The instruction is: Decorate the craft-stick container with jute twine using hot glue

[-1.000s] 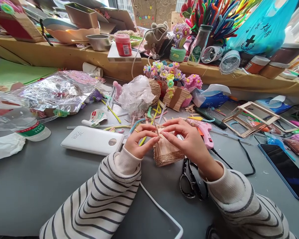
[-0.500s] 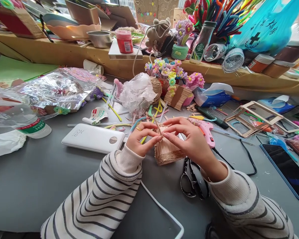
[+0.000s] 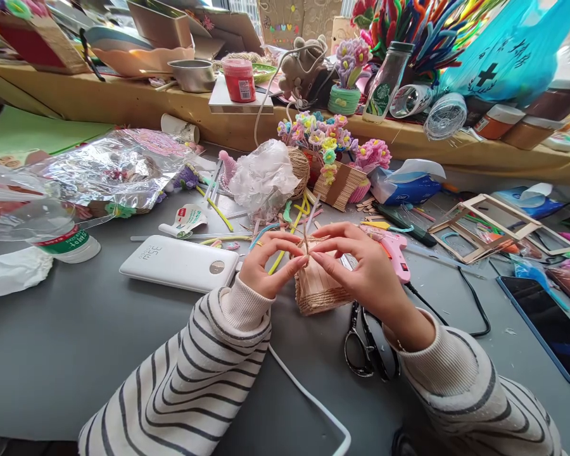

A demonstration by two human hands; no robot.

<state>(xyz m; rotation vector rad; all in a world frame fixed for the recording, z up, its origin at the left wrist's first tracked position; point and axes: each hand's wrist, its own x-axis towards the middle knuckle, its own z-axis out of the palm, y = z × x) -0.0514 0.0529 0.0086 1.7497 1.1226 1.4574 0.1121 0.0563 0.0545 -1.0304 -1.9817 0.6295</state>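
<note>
My left hand (image 3: 272, 263) and my right hand (image 3: 356, 263) meet at the upper part of a small wooden-stick basket (image 3: 313, 285), which has rows of twine wound round its base. Between the fingertips of both hands runs a thin brown twine (image 3: 306, 235), pinched on either side. My fingers cover most of the basket's top edge. Just below my right hand lie black-handled scissors (image 3: 358, 351). A pink glue gun (image 3: 393, 253) rests beyond that hand, partly hidden by it.
A white power bank (image 3: 178, 266) with a white cable lies left of my left hand. Farther back are a twine ball (image 3: 298, 168), a box of fuzzy flowers (image 3: 339, 183) and a wooden stick frame (image 3: 484, 225). A phone (image 3: 546, 323) lies at the right.
The twine between my fingertips now stands more upright, where it leaned to the left before. My hands stay almost in place, with small finger movements.
</note>
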